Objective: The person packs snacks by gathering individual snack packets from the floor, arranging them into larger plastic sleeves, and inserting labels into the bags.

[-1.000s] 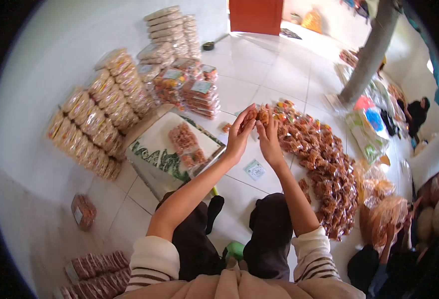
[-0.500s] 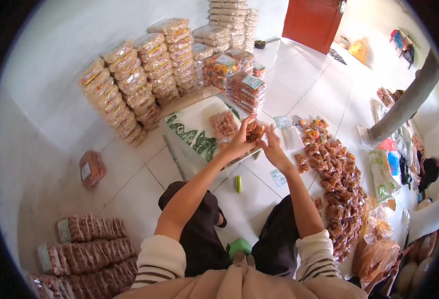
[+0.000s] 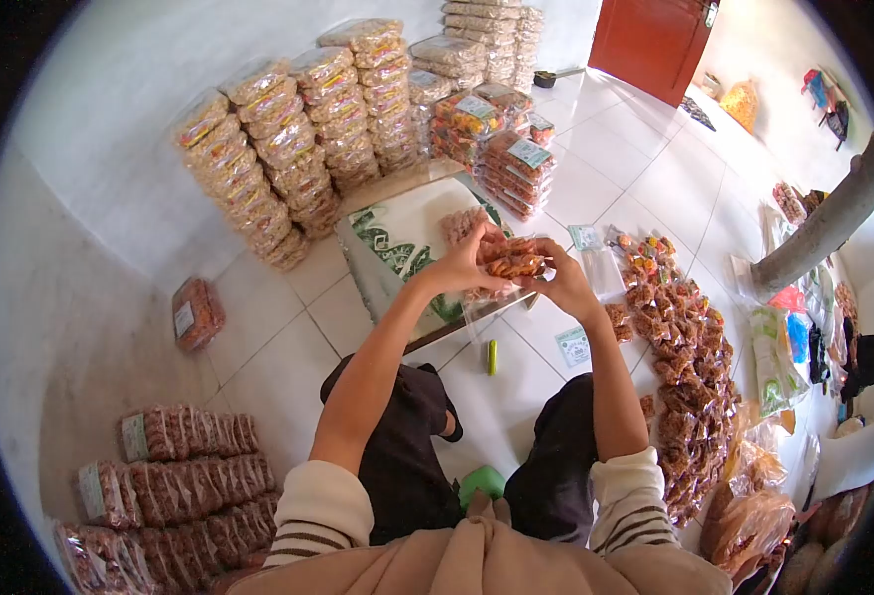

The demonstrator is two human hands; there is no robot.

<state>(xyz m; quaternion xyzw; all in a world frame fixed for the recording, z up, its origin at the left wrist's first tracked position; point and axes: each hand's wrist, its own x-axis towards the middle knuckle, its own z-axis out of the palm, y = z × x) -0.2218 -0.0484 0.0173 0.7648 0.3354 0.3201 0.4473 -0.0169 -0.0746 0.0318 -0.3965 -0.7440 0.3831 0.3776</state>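
- The fingers of the left hand [image 3: 460,264] grasp one side of the snack packets [image 3: 512,260]; the thumb sits below, toward the wearer.
- The fingers of the right hand [image 3: 568,286] grasp the opposite side of the same packets.
- The snack packets are clear, with orange-brown contents, and are held in front of the near right edge of the counter [image 3: 412,210]. Their exact number cannot be told.
- The counter is low, with a white top and green leaf pattern. A larger clear pack [image 3: 460,225] lies on it, partly hidden by the left hand.
- On the floor [image 3: 516,407], near the counter, lies a small green object [image 3: 493,357].
- A printed card [image 3: 574,347] lies flat on the floor, below the right hand in view.
- To the right, a long heap of small packets [image 3: 690,387] covers the floor.
- Behind the counter, tall bag stacks [image 3: 283,139] stand near the wall [image 3: 159,99].
- At lower left, three long packs [image 3: 194,486] lie side by side.
- At the far end stands a red door [image 3: 650,45].
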